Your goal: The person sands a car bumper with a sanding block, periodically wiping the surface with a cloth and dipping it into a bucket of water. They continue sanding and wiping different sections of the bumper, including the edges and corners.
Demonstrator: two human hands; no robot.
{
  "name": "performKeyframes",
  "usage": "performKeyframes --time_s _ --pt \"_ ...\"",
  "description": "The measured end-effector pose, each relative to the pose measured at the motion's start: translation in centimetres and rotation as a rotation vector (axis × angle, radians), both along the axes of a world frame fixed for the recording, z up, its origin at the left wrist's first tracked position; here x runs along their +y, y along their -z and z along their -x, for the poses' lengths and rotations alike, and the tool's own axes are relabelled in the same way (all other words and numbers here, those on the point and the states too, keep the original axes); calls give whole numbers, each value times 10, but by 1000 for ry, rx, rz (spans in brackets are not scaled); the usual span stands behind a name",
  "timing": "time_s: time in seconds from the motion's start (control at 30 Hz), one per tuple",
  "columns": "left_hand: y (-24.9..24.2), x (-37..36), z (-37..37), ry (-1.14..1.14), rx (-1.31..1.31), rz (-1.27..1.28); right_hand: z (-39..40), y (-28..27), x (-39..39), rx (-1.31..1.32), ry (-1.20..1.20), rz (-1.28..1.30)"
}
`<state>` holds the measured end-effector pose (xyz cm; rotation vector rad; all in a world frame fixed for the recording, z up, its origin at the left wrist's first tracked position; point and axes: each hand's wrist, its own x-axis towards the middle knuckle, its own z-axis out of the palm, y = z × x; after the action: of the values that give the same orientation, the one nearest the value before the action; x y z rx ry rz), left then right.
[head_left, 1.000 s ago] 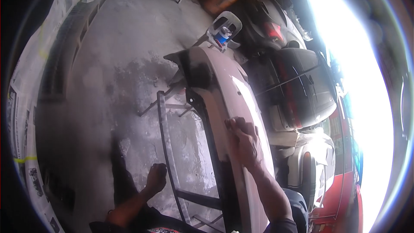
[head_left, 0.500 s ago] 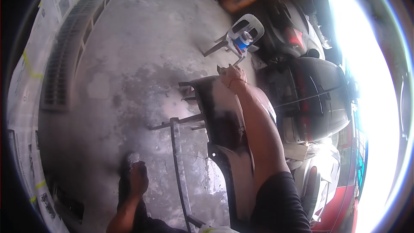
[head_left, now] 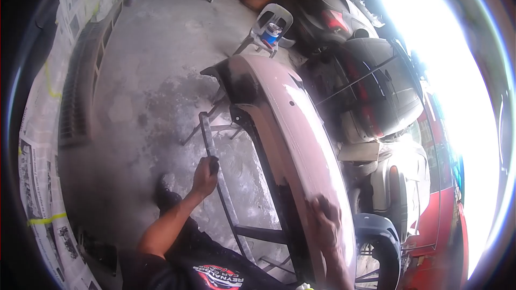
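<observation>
A car bumper (head_left: 293, 134), coated in pinkish-grey primer with black edges, rests on a metal stand (head_left: 223, 193). My right hand (head_left: 326, 220) lies on the near part of the bumper's upper face, fingers bent and slightly blurred. Whatever is under those fingers is hidden. Left of the bumper, beside the stand's bar, my left hand (head_left: 204, 178) is closed around a small dark thing (head_left: 214, 164) that I cannot make out.
Beyond the bumper's far end stands a plastic chair (head_left: 275, 16) with a blue-labelled can (head_left: 271, 33) on it. Other bumpers (head_left: 376, 88) and car parts crowd the right side. Newspaper-masked panels (head_left: 40, 172) line the left. A dark plastic chair (head_left: 379, 231) is close on the right.
My right hand has come back from the bumper's far end to its near part. My left hand has risen toward the stand. The view has shifted, showing more of the bumper.
</observation>
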<state>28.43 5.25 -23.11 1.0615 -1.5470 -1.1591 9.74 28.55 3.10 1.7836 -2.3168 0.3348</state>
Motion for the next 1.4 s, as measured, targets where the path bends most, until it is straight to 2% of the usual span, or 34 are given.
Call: performKeyframes --time_s 0.07,0.13,0.23,0.4,0.47,0.53,0.57,0.67,0.73,0.77,0.83,0.87,0.93,1.0,1.03,1.2,1.23,1.3,1.4 --pt "-18 -13 15 -8 46 -19 -4 4 50 7 -16 57" --pt "-25 -32 27 -65 95 -47 -1 6 71 69 40 2" --pt "-23 -76 41 -142 104 -61 11 0 25 82 -36 -80" --pt "-19 -173 67 -234 169 -151 28 0 -173 26 -246 -138" --pt "-22 -210 73 -180 148 -222 35 9 -250 56 -288 -166" --pt "-17 -250 86 -151 -25 -313 37 16 -330 85 -325 -194" --pt "-17 -265 87 -14 40 -451 36 20 -369 69 -293 -228" --pt "-28 -281 85 64 106 -437 48 33 -466 34 -269 -312" --pt "-31 -282 84 126 177 -472 49 40 -525 70 -424 -286" --pt "-38 -285 81 158 135 -515 47 44 -552 60 -424 -315" --pt "-39 -291 80 200 130 -493 43 48 -606 39 -218 -572" --pt "-35 -293 81 197 133 -515 50 60 -629 37 -221 -595" --pt "-43 -299 76 246 106 -549 74 98 -664 -28 -378 -522" --pt "-49 -308 72 270 111 -617 83 129 -704 -45 -416 -602" --pt "-48 -308 71 289 89 -616 84 142 -719 -65 -447 -653" --pt "-43 -302 73 327 96 -597 84 199 -774 20 -214 -1016" --pt "-43 -301 74 291 97 -551 88 203 -776 25 -209 -1021" --pt "-39 -296 76 261 95 -503 88 203 -770 -7 -345 -872" --pt "-30 -286 84 230 89 -497 79 171 -743 29 -374 -741"
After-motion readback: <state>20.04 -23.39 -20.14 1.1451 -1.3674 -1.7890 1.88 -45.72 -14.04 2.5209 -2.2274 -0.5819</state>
